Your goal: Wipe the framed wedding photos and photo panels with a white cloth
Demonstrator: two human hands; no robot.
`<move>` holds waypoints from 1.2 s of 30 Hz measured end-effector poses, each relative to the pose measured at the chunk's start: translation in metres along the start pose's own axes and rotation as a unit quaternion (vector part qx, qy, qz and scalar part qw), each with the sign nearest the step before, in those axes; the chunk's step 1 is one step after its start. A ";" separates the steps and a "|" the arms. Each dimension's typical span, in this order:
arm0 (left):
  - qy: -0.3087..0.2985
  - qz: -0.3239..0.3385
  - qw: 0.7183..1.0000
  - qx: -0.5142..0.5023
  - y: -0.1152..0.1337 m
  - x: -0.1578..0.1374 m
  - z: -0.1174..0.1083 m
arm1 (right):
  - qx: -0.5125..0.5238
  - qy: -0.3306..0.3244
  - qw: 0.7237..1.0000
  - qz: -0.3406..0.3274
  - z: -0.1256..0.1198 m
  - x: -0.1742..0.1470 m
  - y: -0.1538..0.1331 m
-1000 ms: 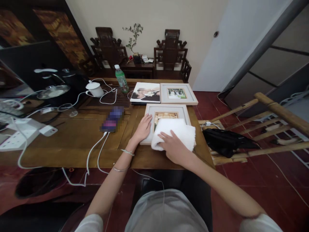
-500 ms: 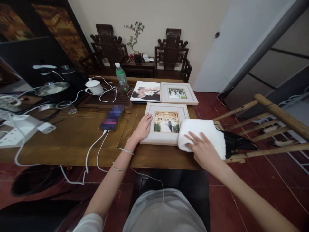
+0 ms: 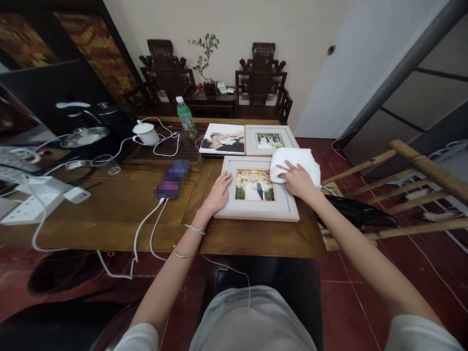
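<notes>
A pale-framed wedding photo (image 3: 255, 185) lies face up near the table's front edge. Resting along its left side is my left hand (image 3: 218, 192), fingers stretched out flat on the frame border. My right hand (image 3: 298, 179) grips a folded white towel (image 3: 298, 161) from above, pressing it on the upper right corner of the frame, which the towel hides. Part of the towel also overlaps the lower edge of a second framed photo (image 3: 269, 140) behind. Left of that one lies a photo album or panel (image 3: 224, 139) with a blurred portrait.
On the table's left are a phone (image 3: 172, 179) on charging cables, a green-labelled bottle (image 3: 186, 118), a lidded white cup (image 3: 145, 133), a plastic cup (image 3: 109, 165), a power strip (image 3: 34, 200) and a pot (image 3: 86, 139). A bamboo rack (image 3: 420, 195) stands right of the table.
My right hand has slid the towel away from me, from the frame's lower right corner up to its upper right corner. My left hand stays on the frame.
</notes>
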State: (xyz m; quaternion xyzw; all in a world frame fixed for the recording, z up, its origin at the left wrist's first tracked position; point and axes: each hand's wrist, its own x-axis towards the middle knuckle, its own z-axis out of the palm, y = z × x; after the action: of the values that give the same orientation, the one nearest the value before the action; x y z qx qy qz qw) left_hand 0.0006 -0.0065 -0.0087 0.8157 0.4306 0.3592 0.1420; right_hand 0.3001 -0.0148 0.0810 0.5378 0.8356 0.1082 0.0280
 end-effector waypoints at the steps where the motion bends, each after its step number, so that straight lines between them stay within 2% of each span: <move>1: 0.004 -0.001 1.000 -0.001 0.000 0.000 0.001 | 0.000 0.002 1.000 -0.003 0.002 0.002 0.002; 4: 0.010 -0.003 1.000 0.005 0.000 0.000 0.003 | 0.005 0.002 1.000 -0.011 0.004 -0.006 -0.002; 7: 0.013 -0.005 1.000 0.006 0.000 0.000 0.004 | 0.018 -0.010 0.999 -0.026 -0.002 -0.035 -0.016; 13: 0.010 -0.013 1.000 0.017 0.004 -0.001 0.003 | 0.094 -0.095 0.988 -0.073 -0.034 -0.097 -0.042; 17: 0.006 -0.016 1.000 0.014 0.006 -0.002 0.003 | 0.133 -0.117 0.980 -0.091 -0.043 -0.103 -0.059; 23: 0.010 -0.016 1.000 -0.006 0.004 -0.002 0.004 | 0.109 -0.060 0.989 -0.075 -0.023 -0.060 -0.067; 27: 0.000 -0.016 1.000 -0.004 0.005 0.000 0.003 | 0.109 -0.009 0.992 -0.066 -0.016 -0.009 -0.069; 32: -0.008 -0.012 1.000 0.005 0.009 0.002 -0.001 | 0.082 0.084 0.986 -0.120 -0.012 0.067 -0.098; 36: -0.010 -0.006 1.000 0.007 0.007 0.000 -0.002 | 0.052 0.073 0.990 -0.107 -0.002 0.109 -0.109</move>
State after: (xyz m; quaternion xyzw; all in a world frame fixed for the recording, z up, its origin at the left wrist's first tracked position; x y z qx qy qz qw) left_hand 0.0033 -0.0110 -0.0041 0.8177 0.4364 0.3475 0.1422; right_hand 0.1566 0.0397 0.0670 0.4363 0.8928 0.1002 -0.0494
